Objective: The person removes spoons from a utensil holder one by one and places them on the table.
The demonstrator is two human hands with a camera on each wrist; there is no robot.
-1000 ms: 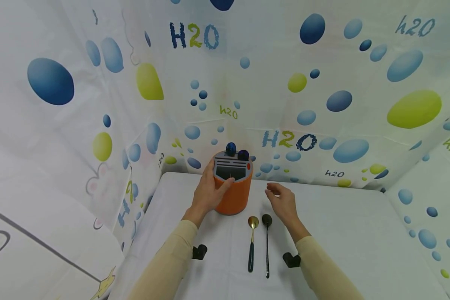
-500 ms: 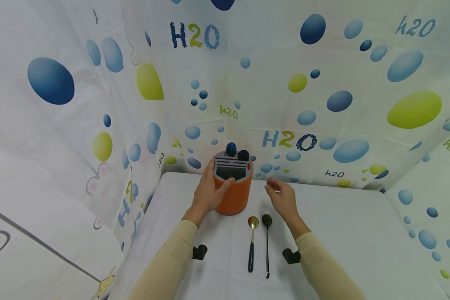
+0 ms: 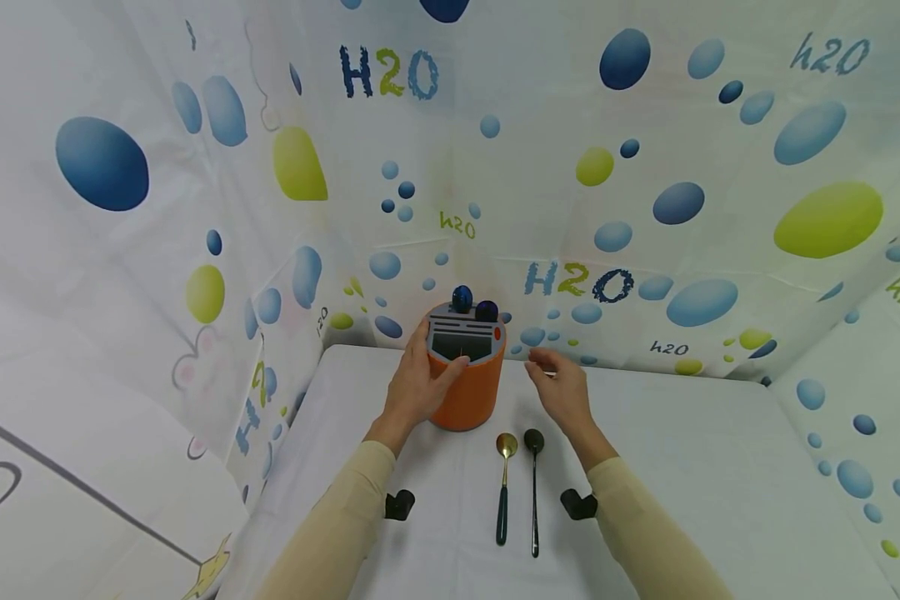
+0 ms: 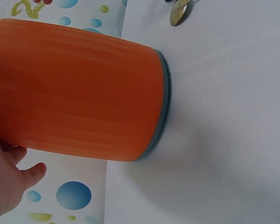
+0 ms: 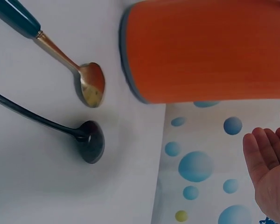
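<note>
White tabletop (image 3: 720, 483) bears one orange canister (image 3: 467, 400) and two spoons (image 3: 502, 507).

Orange canister (image 3: 471, 398) (grey-topped), upright on the white table (image 3: 660, 450).

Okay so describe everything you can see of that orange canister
The orange canister looks like faintly ridged plastic, round-sided, with a grey ring at its base. Its grey top bears dark bars, a dark panel and a red oval; two shiny dark balls show at the back edge. It stands upright on the white table, beyond two spoons. The left hand grips its left side, thumb at the front rim; the right hand is apart.
</note>
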